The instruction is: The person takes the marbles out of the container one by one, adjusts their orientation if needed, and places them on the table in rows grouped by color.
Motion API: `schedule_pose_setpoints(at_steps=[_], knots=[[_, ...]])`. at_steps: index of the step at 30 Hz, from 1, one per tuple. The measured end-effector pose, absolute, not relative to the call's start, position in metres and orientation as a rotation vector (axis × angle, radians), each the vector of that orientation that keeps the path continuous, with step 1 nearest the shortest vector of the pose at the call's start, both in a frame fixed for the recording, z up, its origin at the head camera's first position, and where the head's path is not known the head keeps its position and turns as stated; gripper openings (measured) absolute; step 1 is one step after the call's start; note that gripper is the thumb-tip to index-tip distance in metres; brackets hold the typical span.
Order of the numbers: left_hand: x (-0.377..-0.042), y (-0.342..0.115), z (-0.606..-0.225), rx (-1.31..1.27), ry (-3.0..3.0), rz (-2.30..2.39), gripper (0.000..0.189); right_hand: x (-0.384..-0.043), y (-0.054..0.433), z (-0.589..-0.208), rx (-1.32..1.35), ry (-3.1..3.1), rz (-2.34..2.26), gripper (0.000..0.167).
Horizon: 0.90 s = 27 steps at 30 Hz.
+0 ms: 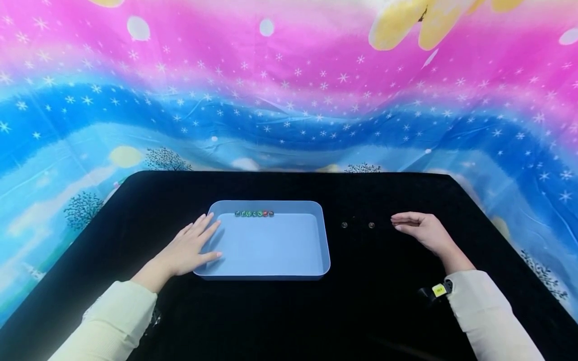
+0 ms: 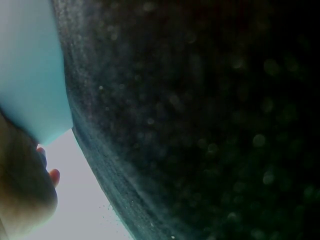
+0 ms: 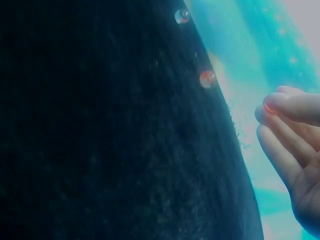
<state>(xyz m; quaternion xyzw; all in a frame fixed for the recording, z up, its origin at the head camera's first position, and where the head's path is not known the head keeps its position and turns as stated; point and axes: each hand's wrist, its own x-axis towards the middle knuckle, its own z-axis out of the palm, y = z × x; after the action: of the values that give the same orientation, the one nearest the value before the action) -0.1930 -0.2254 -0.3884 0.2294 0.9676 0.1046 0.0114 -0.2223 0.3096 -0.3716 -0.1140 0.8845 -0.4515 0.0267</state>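
Observation:
A light blue tray [image 1: 275,248] lies on the black-covered table. Along its far inner wall, a row of several green and reddish marbles [image 1: 254,213] sits side by side. My left hand [image 1: 187,248] rests over the tray's left rim with fingers spread. To the right of the tray lie two loose clear marbles, a nearer-to-tray marble [image 1: 344,225] and a second marble [image 1: 372,225]. Just right of these is my right hand [image 1: 424,230], thumb and fingertips together. In the right wrist view, they pinch a small reddish marble [image 3: 270,108], mostly covered by the fingers.
The black tablecloth [image 1: 271,321] spreads around the tray to the table edges. A pink and blue curtain [image 1: 289,100] with snowflakes hangs behind and beside the table. Both sleeves [image 1: 483,306] are pale, with a dark strap at each wrist.

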Motion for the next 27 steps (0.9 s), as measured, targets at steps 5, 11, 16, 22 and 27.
schedule_pose_setpoints(at_steps=[5, 11, 16, 22, 27], knots=[[-0.193, -0.225, -0.388, 0.713, 3.016, 0.328, 0.077, -0.227, 0.315, -0.376, -0.349, 2.759, -1.361, 0.037], [-0.192, -0.225, -0.388, 0.707, 3.015, 0.33, 0.077, -0.23, 0.319, -0.379, -0.337, 2.791, -1.334, 0.035], [-0.192, -0.226, -0.388, 0.708, 3.015, 0.329, 0.078, -0.236, 0.322, -0.383, -0.33, 2.806, -1.292, 0.032], [-0.193, -0.226, -0.388, 0.706, 3.021, 0.327, 0.077, -0.242, 0.325, -0.387, -0.312, 2.837, -1.212, 0.029], [-0.193, -0.226, -0.387, 0.724, 3.032, 0.335, 0.076, -0.244, 0.327, -0.389, -0.286, 2.855, -1.186, 0.029]])
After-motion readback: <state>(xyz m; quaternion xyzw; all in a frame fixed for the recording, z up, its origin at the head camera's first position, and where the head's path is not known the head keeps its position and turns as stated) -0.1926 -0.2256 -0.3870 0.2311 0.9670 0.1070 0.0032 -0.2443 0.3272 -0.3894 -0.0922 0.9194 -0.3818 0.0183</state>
